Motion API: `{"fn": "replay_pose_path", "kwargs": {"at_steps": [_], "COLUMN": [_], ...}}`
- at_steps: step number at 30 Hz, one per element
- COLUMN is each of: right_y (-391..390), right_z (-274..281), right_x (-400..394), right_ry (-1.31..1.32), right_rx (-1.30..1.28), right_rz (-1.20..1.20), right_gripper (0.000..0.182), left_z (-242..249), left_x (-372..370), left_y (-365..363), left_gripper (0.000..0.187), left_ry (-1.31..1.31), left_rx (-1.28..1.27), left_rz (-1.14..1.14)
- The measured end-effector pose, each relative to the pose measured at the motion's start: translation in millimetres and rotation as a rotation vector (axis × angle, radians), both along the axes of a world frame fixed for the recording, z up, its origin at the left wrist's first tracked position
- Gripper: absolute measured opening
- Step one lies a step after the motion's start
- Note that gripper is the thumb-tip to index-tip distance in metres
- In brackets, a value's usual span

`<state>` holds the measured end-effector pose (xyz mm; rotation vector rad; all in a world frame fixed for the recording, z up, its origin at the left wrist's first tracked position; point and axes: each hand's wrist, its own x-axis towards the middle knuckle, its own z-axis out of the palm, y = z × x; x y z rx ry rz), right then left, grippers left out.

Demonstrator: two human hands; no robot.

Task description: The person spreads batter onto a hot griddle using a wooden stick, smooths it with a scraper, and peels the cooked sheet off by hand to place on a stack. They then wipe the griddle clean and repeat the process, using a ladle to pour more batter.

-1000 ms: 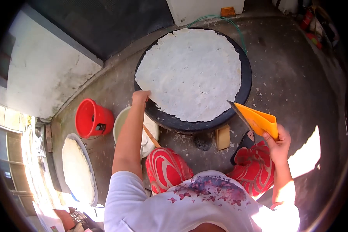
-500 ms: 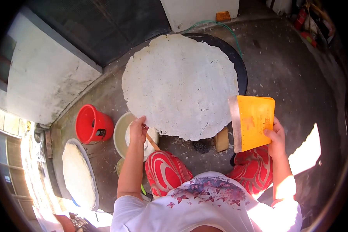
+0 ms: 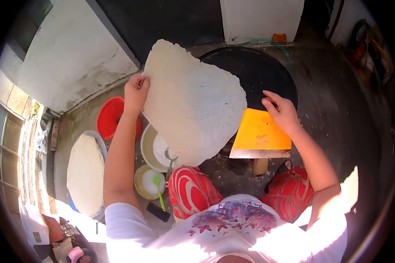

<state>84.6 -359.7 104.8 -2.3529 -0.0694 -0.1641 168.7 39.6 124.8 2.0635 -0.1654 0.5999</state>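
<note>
My left hand pinches the upper left edge of a large thin pale flatbread sheet, which hangs lifted and partly folded. Beneath and to the right shows the round black griddle. The yellow scraper lies at the griddle's near edge, its metal blade toward me. Just above the scraper is my right hand, fingers apart and holding nothing. A bowl of white batter is partly covered by the sheet.
A red bucket stands at the left. More pale sheets lie on a round tray. Near my knee are a small bowl with a green spoon and a dark phone-like object. At the lower left, part of another person shows.
My left hand has risen to the left, lifting the sheet off the griddle. My right hand has let go of the scraper, which now rests blade toward me. The camera view has shifted.
</note>
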Motion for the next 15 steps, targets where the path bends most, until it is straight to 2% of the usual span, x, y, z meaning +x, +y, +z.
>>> {"fn": "replay_pose_path", "kwargs": {"at_steps": [2, 3, 6, 8, 11, 14, 15], "right_y": [31, 49, 109, 146, 199, 253, 275], "right_z": [11, 23, 68, 87, 104, 117, 119], "right_x": [37, 54, 96, 120, 138, 141, 141], "right_ry": [-0.155, -0.241, -0.298, -0.302, -0.44, -0.281, -0.392], "right_rx": [-0.039, -0.143, -0.141, -0.121, -0.084, -0.073, -0.067], "right_rz": [0.047, 0.047, 0.034, 0.057, 0.169, 0.423, 0.441], "right_gripper": [0.048, 0.062, 0.077, 0.081, 0.073, 0.022, 0.009], "left_z": [44, 65, 105, 112, 111, 92, 88], "left_x": [-17, -31, -75, -95, -119, -116, -113], "left_y": [9, 12, 30, 52, 100, 165, 193], "left_gripper": [0.011, 0.01, 0.008, 0.008, 0.009, 0.011, 0.012], "left_ry": [-0.033, -0.058, -0.163, -0.236, -0.231, -0.277, -0.136], "left_rx": [0.016, 0.022, 0.062, 0.097, 0.24, 0.268, 0.148], "left_rz": [-0.072, -0.085, -0.119, -0.134, -0.001, 0.13, 0.239]}}
